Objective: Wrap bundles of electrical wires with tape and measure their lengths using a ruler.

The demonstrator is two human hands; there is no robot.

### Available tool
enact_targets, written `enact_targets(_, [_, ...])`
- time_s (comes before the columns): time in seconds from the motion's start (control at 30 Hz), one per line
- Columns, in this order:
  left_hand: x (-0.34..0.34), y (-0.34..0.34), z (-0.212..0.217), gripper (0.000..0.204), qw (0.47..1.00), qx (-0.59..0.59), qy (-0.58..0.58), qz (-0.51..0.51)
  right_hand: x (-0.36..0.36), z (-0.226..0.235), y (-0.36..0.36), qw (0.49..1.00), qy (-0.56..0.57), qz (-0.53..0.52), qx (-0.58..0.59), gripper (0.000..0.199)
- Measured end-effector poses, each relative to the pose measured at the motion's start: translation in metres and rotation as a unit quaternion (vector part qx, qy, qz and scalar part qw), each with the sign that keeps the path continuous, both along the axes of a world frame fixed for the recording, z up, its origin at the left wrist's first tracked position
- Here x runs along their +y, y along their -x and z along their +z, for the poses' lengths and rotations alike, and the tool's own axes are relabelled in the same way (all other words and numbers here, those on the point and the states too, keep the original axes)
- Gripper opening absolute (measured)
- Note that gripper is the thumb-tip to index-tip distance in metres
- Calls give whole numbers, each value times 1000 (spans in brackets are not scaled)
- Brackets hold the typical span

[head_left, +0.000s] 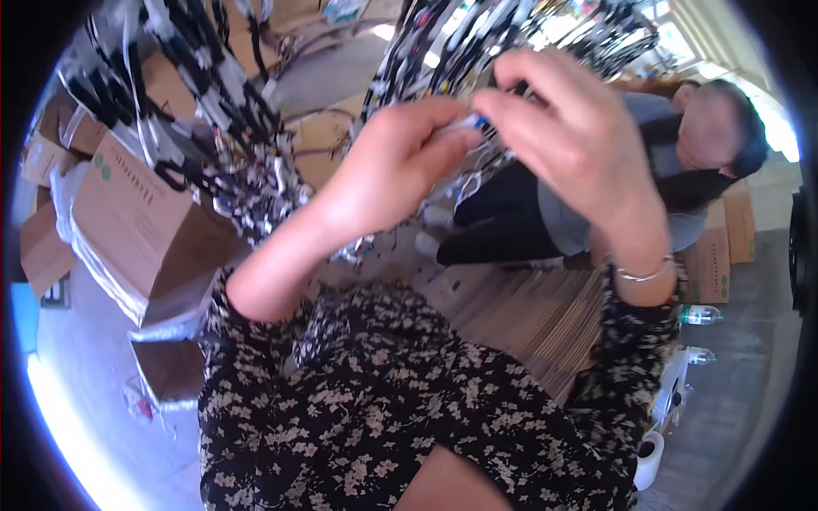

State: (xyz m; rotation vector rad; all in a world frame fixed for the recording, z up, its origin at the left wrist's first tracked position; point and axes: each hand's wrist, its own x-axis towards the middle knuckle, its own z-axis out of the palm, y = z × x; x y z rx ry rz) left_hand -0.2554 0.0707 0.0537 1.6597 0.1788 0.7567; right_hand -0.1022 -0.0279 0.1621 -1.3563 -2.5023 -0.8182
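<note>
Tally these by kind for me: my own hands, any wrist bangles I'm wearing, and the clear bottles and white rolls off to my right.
Hands: 2
Wrist bangle: 1
Clear bottles: 2
White roll: 1
Total: 6

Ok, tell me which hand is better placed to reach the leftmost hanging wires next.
Probably the left hand: the wires hang on its side, and the right hand would have to cross it. Both are at the small piece, so neither looks free.
</note>
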Motion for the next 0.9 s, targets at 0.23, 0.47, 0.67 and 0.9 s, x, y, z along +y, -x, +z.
enact_targets(0.23, [11, 1, 9, 14, 996, -3, 60, -58, 20, 13, -5, 991, 18, 71, -114, 28])
enact_targets(0.47, [8, 9, 20, 14, 986, -42, 115, -109, 26, 4, -26, 985, -72, 156, -5, 24])
enact_targets(0.67, [13, 6, 22, 12, 986, -1, 124, -108, 2, 2, -22, 990, 0, 80, 112, 24])
enact_targets(0.9, [6, -29, 13, 9, 988, -3, 119, -100, -16, 3, -48, 937, 174, 19, 301, 11])
